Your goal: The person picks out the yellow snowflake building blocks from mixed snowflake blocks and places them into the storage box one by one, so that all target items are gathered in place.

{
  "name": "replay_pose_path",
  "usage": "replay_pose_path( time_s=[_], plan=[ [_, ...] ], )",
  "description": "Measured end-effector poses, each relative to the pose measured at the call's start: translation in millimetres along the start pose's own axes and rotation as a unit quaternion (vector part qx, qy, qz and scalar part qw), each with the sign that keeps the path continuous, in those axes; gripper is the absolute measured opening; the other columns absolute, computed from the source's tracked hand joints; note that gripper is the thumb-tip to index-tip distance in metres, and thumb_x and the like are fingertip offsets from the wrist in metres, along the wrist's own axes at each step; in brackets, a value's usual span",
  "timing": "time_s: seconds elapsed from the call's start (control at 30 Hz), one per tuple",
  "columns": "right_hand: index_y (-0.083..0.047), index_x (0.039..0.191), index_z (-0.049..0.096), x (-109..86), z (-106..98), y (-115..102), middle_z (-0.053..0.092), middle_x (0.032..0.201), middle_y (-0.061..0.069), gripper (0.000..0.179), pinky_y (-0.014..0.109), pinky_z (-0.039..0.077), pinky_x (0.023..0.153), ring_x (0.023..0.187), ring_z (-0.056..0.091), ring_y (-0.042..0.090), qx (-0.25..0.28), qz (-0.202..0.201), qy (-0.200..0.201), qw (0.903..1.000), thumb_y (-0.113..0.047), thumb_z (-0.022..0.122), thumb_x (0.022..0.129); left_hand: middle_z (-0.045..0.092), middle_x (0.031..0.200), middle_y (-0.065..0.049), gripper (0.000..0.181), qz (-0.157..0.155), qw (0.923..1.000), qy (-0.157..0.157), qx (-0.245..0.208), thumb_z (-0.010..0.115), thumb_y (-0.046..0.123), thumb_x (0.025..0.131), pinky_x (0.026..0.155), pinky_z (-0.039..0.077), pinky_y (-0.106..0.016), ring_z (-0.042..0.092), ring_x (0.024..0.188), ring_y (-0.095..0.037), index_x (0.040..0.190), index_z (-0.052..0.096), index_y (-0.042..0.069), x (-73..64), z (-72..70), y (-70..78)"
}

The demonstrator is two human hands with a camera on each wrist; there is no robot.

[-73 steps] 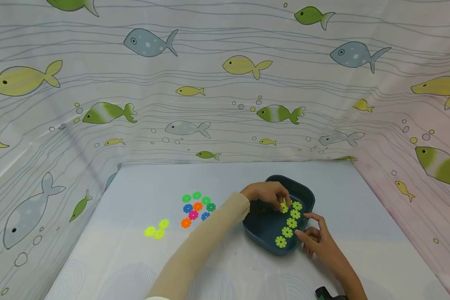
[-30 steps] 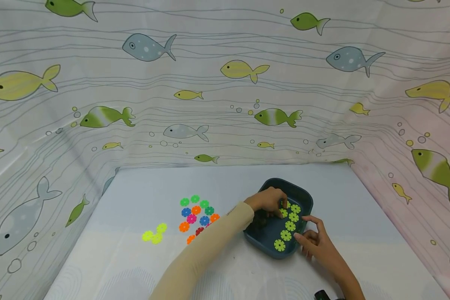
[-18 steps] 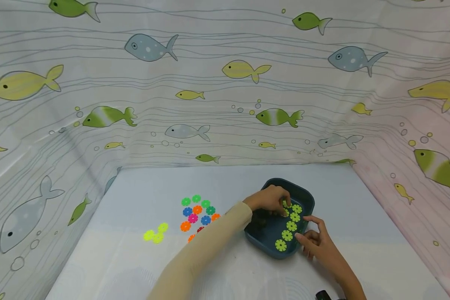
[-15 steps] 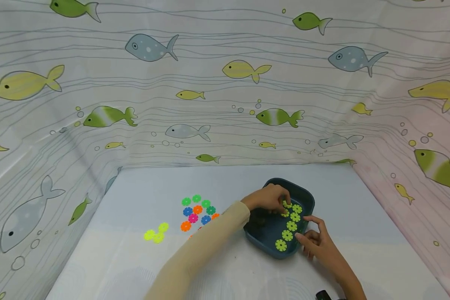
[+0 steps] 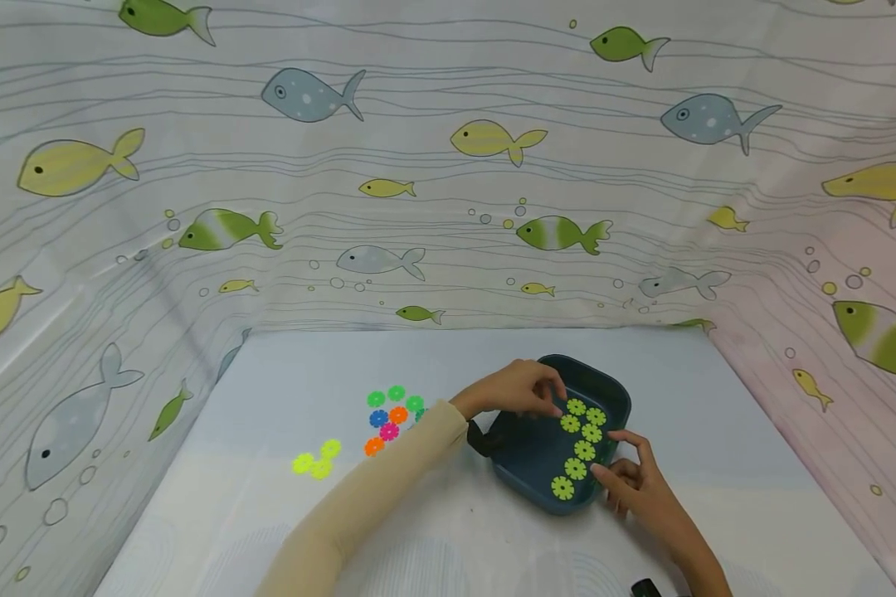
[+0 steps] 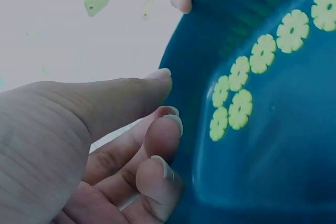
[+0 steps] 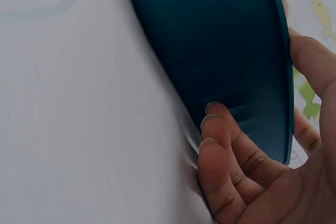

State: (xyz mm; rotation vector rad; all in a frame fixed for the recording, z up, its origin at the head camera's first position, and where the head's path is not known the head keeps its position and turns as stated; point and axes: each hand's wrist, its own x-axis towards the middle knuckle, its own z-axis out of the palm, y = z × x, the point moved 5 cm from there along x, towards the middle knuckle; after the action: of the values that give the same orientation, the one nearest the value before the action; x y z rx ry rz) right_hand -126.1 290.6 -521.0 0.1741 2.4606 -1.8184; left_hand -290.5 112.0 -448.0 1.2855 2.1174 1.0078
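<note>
A dark teal tray (image 5: 526, 481) stands on the table, with several yellow-green interlocking flower discs (image 5: 585, 450) lying flat along its right side. My left hand (image 5: 513, 388) hovers over the tray's left part, fingers loosely bent and nothing between them. In the left wrist view, its thumb and fingertips (image 6: 163, 135) overlap the tray wall, apart from the discs (image 6: 240, 109). My right hand (image 5: 635, 481) holds the tray's right rim by thumb and index finger. The right wrist view shows its other fingers (image 7: 214, 163) curled against the outer wall.
Left of the tray lies a cluster of green, blue, orange and pink discs (image 5: 390, 431), partly hidden by the left sleeve (image 5: 373, 493). Three yellow discs (image 5: 321, 468) lie farther left. A black device (image 5: 645, 588) shows near the right forearm. Fish-printed cloth (image 5: 448, 207) surrounds the table.
My left hand has let go of a yellow-green disc beside the upper ones in the tray and drawn back to the left. The right hand stays at the rim.
</note>
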Motion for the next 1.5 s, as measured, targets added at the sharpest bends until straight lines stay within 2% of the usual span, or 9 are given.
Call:
replay_pose_path(
  time_s=[0.27,0.57,0.7,0.83,0.9,1.03,1.13,1.3,1.5],
  plan=[
    [-0.025,0.151,0.023,-0.6,0.0,-0.1,0.063,0.088,0.017,0.068,0.04,0.053,0.053,0.065,0.06,0.03,0.004,0.015,0.001,0.9999,-0.029,0.069,0.101,0.069,0.086,0.002,0.033,-0.003,0.9986,0.016,-0.051,0.075,0.026,0.097,0.056,0.052,-0.029,0.065,0.07,-0.027,0.122,0.068,0.007,-27.2,-11.8,-13.2],
    [-0.028,0.151,0.023,-0.4,-2.3,1.9,0.064,0.092,0.016,0.069,0.039,0.053,0.054,0.067,0.061,0.03,-0.002,0.022,0.003,0.9998,-0.031,0.07,0.1,0.07,0.092,0.001,0.027,-0.024,0.997,0.039,-0.061,0.074,0.027,0.097,0.056,0.049,-0.028,0.064,0.077,-0.046,0.12,0.07,0.013,-59.0,-24.9,-30.1],
    [-0.028,0.15,0.024,-0.3,-2.3,2.2,0.064,0.091,0.017,0.068,0.039,0.053,0.054,0.067,0.061,0.03,0.001,0.017,0.006,0.9998,-0.03,0.07,0.1,0.07,0.092,0.002,0.025,-0.023,0.9971,0.054,-0.048,0.073,0.025,0.098,0.065,0.057,-0.041,0.065,0.074,-0.039,0.119,0.07,0.012,-74.6,-30.1,-33.5],
    [-0.025,0.15,0.025,-1.1,0.1,0.0,0.063,0.091,0.018,0.066,0.04,0.053,0.052,0.065,0.061,0.031,0.006,0.001,0.003,1.0,-0.026,0.069,0.101,0.071,0.093,0.002,0.022,-0.024,0.9964,0.069,-0.044,0.072,0.025,0.098,0.073,0.058,-0.053,0.066,0.072,-0.026,0.117,0.07,0.013,-94.0,-36.2,-38.2],
    [-0.023,0.15,0.025,-1.5,0.9,-1.3,0.063,0.09,0.018,0.065,0.04,0.053,0.051,0.064,0.06,0.031,0.006,-0.005,0.002,1.0,-0.025,0.068,0.102,0.071,0.093,0.003,0.02,-0.028,0.9958,0.075,-0.044,0.073,0.026,0.098,0.073,0.058,-0.054,0.066,0.073,-0.025,0.115,0.07,0.015,-103.8,-39.9,-41.8],
    [-0.021,0.15,0.025,-2.3,0.2,-1.8,0.064,0.091,0.018,0.066,0.04,0.054,0.052,0.064,0.061,0.031,-0.002,-0.006,0.007,1.0,-0.028,0.069,0.101,0.07,0.093,0.002,0.017,-0.034,0.9946,0.087,-0.043,0.073,0.026,0.098,0.072,0.058,-0.053,0.067,0.074,-0.034,0.114,0.07,0.021,-121.3,-48.0,-48.0],
    [-0.022,0.15,0.025,-2.5,-0.8,-1.3,0.064,0.091,0.018,0.068,0.04,0.054,0.053,0.065,0.062,0.03,-0.004,0.0,0.013,0.9999,-0.03,0.07,0.1,0.07,0.093,0.003,0.015,-0.04,0.9938,0.097,-0.036,0.073,0.027,0.098,0.07,0.058,-0.046,0.066,0.075,-0.037,0.113,0.07,0.027,-132.4,-54.2,-51.7],
    [-0.022,0.15,0.025,-2.1,0.4,-0.8,0.063,0.092,0.019,0.067,0.04,0.054,0.053,0.065,0.061,0.03,0.001,-0.002,0.009,1.0,-0.028,0.07,0.1,0.07,0.095,0.003,0.017,-0.054,0.9921,0.108,-0.033,0.073,0.03,0.098,0.071,0.056,-0.036,0.067,0.08,-0.036,0.114,0.07,0.027,-150.1,-61.0,-58.9],
    [-0.021,0.149,0.026,-2.5,1.7,-2.5,0.063,0.091,0.019,0.066,0.04,0.054,0.052,0.063,0.061,0.031,0.014,-0.013,0.008,0.9998,-0.023,0.07,0.101,0.07,0.095,0.0,0.019,-0.068,0.9899,0.117,-0.043,0.074,0.03,0.097,0.071,0.057,-0.046,0.066,0.077,-0.042,0.115,0.07,0.024,-167.4,-65.4,-68.5]
  ],
)
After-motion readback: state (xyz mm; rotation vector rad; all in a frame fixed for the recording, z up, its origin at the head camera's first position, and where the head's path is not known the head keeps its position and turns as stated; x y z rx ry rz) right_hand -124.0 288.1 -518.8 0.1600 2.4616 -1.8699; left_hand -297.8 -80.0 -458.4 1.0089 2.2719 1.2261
